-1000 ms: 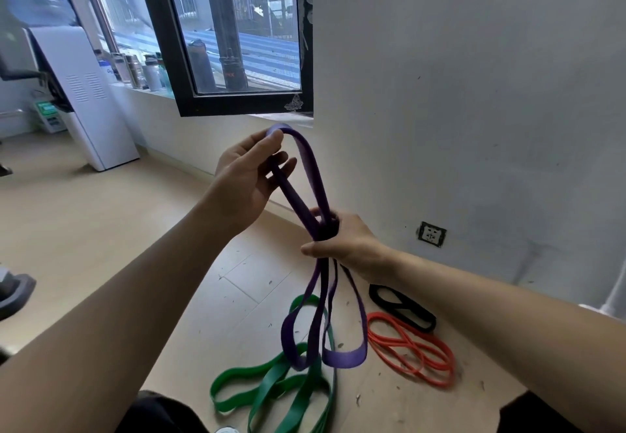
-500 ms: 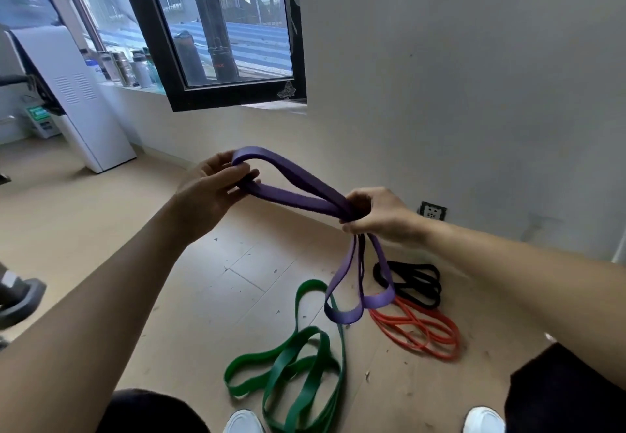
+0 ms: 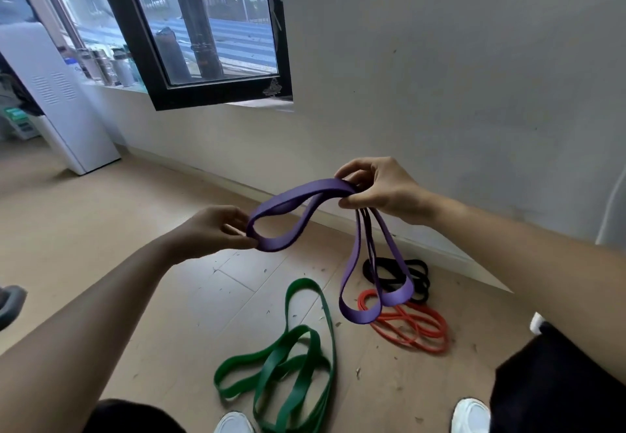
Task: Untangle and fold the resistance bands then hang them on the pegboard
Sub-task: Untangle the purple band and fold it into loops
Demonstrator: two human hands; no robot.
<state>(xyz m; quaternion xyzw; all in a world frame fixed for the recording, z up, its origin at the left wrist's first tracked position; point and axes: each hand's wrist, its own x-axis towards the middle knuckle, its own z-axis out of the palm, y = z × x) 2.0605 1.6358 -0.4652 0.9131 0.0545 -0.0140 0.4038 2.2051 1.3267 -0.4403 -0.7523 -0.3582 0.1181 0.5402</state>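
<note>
Both hands are raised over the floor [image 3: 142,263], with the purple band [image 3: 298,205] held between them. The left hand [image 3: 210,231] pinches the near end of one loop, thumb and fingertips closed on the band's edge. The right hand [image 3: 379,188] sits higher and farther right, its fingers curled shut around the gathered strands. From the right hand one loop arcs across and down to the left hand. Two more loops hang straight down below the right hand, ending clear of the floor, in front of the bands lying there.

Green band [image 3: 291,361] lies on the floor in loose, overlapping loops, below and between the hands, near a white shoe [image 3: 233,424]. Red band [image 3: 410,326] lies coiled to the right of the green one. Black band [image 3: 399,275] lies just beyond the red, near the wall [image 3: 440,77]; whether the two touch cannot be told. A second white shoe [image 3: 471,414] shows at lower right.
</note>
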